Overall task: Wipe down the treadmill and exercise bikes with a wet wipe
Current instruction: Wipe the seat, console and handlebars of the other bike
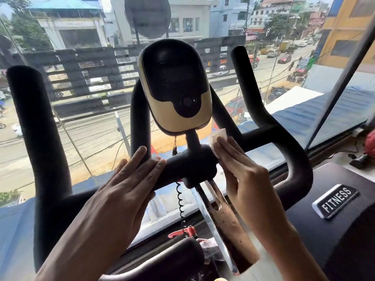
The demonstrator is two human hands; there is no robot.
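An exercise bike's black handlebar (269, 132) fills the view, with a black and cream console (174, 88) standing on its centre clamp (188, 165). My right hand (241, 169) presses a white wet wipe (218, 138) with straight fingers against the bar just right of the clamp. My left hand (129, 179) rests flat on the bar left of the clamp, and a scrap of white shows under its fingertips. The bike's steel stem (221, 224) runs down between my forearms.
A large glass window (91, 128) stands right behind the bike, over a street. A black machine with a FITNESS badge (334, 201) sits at the right. A coiled cable (180, 203) hangs from the clamp toward a red lever (182, 233). Small items lie on the sill (361, 157).
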